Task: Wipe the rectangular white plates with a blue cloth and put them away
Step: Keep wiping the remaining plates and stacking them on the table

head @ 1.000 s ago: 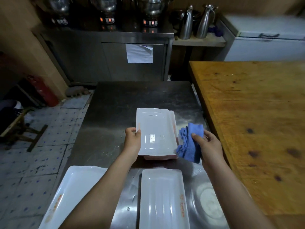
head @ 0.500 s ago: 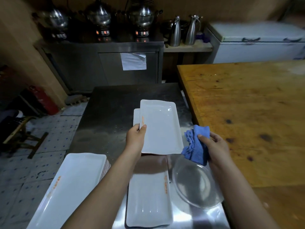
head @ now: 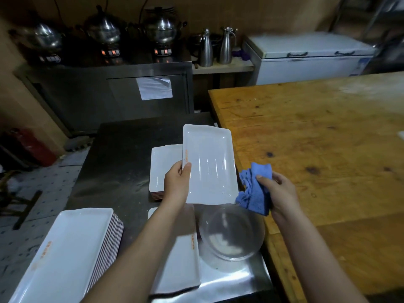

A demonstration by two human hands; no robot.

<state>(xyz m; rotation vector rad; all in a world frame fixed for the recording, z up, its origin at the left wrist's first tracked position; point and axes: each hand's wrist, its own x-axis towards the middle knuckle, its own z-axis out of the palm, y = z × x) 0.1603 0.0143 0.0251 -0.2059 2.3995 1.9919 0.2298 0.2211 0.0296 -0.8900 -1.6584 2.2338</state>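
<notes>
My left hand (head: 177, 182) grips the left edge of a rectangular white plate (head: 209, 165), lifted and tilted above the steel table (head: 118, 154). My right hand (head: 277, 191) clutches a bunched blue cloth (head: 254, 189) just right of the plate's near corner. A small stack of white plates (head: 164, 167) sits on the table behind and left of the raised one. A tall stack of larger rectangular plates (head: 72, 250) stands at the near left. Another single white plate (head: 179, 259) lies under my left forearm.
A clear glass bowl (head: 231, 232) sits at the table's near right. A big wooden table (head: 317, 149) fills the right side. Behind are a steel cabinet (head: 109, 92) with pots, two metal jugs (head: 216, 49) and a white chest freezer (head: 306, 60).
The plate has been lifted off the small stack and carried up and to the right. The view has tilted upward. My right hand still holds the cloth beside it.
</notes>
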